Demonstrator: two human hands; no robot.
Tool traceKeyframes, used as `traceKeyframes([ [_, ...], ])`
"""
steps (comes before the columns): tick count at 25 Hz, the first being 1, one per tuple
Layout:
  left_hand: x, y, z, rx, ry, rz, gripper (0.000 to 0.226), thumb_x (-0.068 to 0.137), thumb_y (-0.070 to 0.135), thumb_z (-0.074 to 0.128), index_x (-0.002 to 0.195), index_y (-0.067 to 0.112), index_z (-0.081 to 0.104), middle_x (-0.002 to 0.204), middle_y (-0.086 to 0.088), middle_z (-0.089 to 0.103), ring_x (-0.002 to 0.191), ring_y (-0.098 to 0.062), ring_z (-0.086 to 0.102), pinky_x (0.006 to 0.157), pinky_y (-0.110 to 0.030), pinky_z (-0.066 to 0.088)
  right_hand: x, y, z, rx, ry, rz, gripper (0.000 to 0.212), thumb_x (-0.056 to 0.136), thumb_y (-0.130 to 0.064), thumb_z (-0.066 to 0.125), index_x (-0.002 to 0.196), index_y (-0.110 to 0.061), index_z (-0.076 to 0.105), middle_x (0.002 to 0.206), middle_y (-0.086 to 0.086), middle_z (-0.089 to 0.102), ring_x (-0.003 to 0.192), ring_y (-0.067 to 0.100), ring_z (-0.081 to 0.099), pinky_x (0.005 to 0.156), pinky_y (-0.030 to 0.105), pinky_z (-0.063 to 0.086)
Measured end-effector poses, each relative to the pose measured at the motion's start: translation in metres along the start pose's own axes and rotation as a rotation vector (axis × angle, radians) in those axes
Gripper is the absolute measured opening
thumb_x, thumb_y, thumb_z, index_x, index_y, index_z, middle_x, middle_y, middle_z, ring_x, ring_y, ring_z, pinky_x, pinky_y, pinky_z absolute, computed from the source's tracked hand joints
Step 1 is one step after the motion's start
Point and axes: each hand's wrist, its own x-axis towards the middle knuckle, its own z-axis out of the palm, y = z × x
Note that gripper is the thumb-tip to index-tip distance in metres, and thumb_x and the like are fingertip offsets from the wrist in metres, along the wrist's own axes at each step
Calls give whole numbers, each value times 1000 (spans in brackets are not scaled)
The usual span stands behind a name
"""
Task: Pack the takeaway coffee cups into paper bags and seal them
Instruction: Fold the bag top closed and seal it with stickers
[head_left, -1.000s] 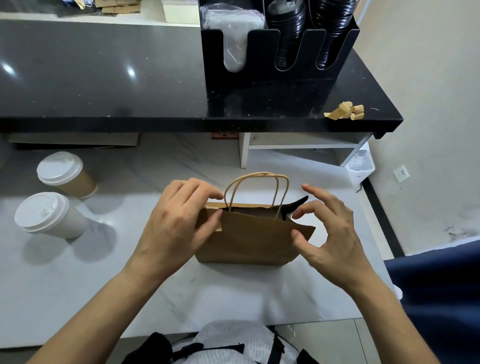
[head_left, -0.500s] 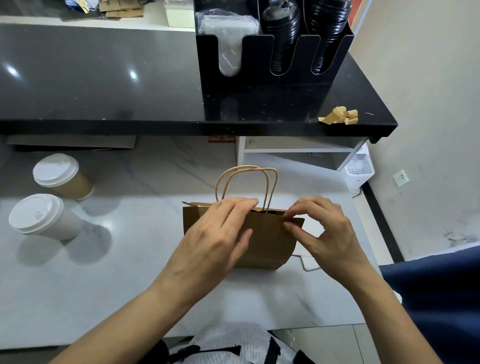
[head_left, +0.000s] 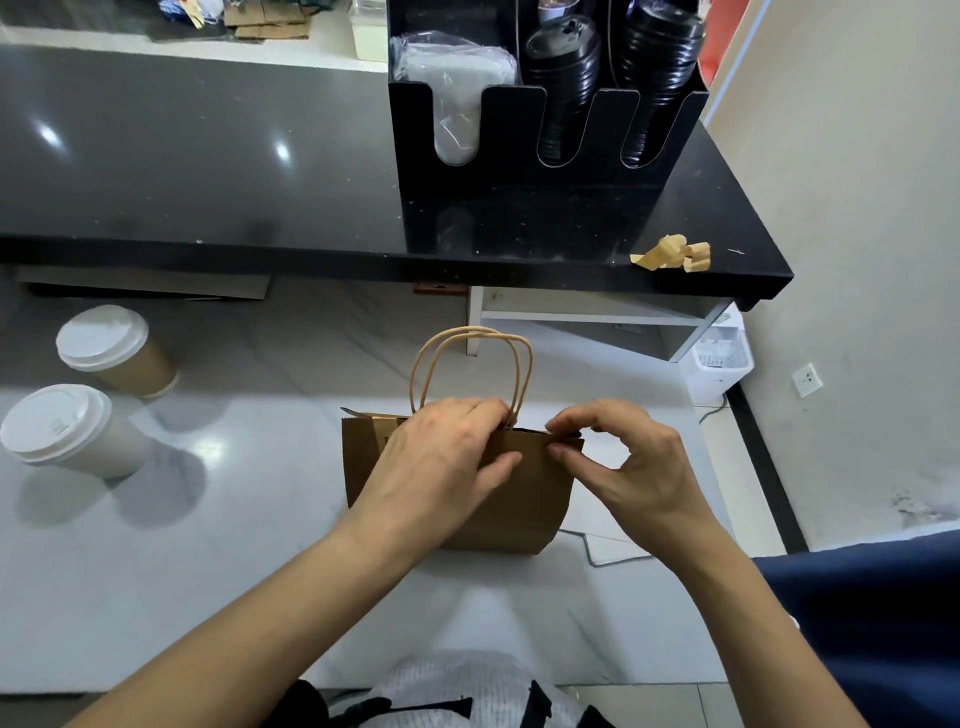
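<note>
Fingers of the left hand curl over the top edge of the brown paper bag with twisted handles at frame centre, thumb pressing its front; the right hand pinches the rim's right corner. Pull unevenly and the mouth could crease crooked or tip over. Two white-lidded paper coffee cups wait far left, unpacked

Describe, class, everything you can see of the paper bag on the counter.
The paper bag is small, brown kraft, standing upright on the pale counter. Two twisted paper handles arch up from its top. Its mouth is pressed nearly flat. The left hand grips the top edge near the middle; the right hand pinches its right corner. Its contents are hidden.
</note>
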Motion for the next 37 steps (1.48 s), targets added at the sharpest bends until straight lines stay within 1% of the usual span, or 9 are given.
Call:
traceKeyframes([
  [10, 15, 2, 11, -36, 97, -98, 18, 85, 27, 78, 101, 20, 72, 93, 4, 72, 87, -19, 64, 77, -38, 56, 23, 9, -7, -13, -59, -28, 24, 84, -16, 80, 99, -32, 70, 97, -21, 70, 98, 8, 64, 86, 37, 49],
  [15, 16, 1, 15, -22, 94, -122, 19, 84, 29, 79, 100, 24, 71, 92, 7, 71, 86, -17, 63, 75, -37, 56, 41, 12, -20, -31, -36, -31, 13, 91, -28, 74, 103, -29, 70, 100, -19, 70, 100, 7, 64, 87, 34, 52],
  [18, 15, 2, 15, -38, 81, -132, 21, 85, 33, 76, 104, 27, 70, 96, 10, 71, 91, -13, 63, 80, -35, 57, 74, 24, -46, -263, 137, -83, 15, 93, -24, 70, 108, -22, 70, 107, -8, 68, 102, 10, 61, 89, 41, 53],
  [21, 15, 3, 15, -33, 83, -130, 22, 83, 31, 79, 103, 27, 71, 95, 11, 72, 90, -11, 64, 79, -32, 57, 116, 32, -79, -598, 229, -136, 26, 89, -20, 72, 114, -24, 68, 117, -1, 62, 111, 23, 53, 95, 39, 38],
  [24, 15, 3, 15, -27, 74, -126, 23, 82, 30, 81, 103, 27, 71, 95, 11, 72, 90, -11, 65, 79, -31, 57, 148, 39, -97, -857, 85, -94, 36, 89, -27, 70, 124, -28, 64, 134, 4, 54, 128, 30, 44, 105, 43, 29],
  [26, 16, 2, 15, -26, 71, -126, 24, 82, 30, 81, 103, 26, 71, 95, 10, 72, 89, -11, 65, 78, -31, 57, 163, 43, -99, -947, -9, -75, 30, 91, -31, 67, 121, -29, 66, 139, 5, 51, 135, 31, 39, 111, 45, 23],
  [29, 16, 2, 15, -23, 73, -125, 25, 81, 30, 82, 103, 26, 71, 94, 10, 72, 87, -11, 65, 76, -30, 57, 177, 45, -102, -989, -110, -40, 19, 92, -34, 66, 110, -29, 70, 134, 2, 54, 135, 29, 38, 114, 46, 19],
  [32, 15, 2, 16, -22, 70, -125, 27, 81, 31, 82, 105, 26, 71, 94, 10, 72, 88, -9, 64, 76, -27, 55, 187, 42, -105, -975, -162, 17, 15, 95, -35, 66, 107, -28, 71, 126, 1, 60, 128, 30, 45, 112, 46, 22],
  [37, 17, 2, 18, -19, 64, -127, 27, 80, 32, 82, 105, 26, 71, 94, 11, 72, 88, -9, 64, 77, -26, 54, 199, 36, -111, -866, -176, 99, 6, 93, -34, 68, 94, -29, 72, 90, -4, 59, 106, 28, 55, 103, 45, 32],
])
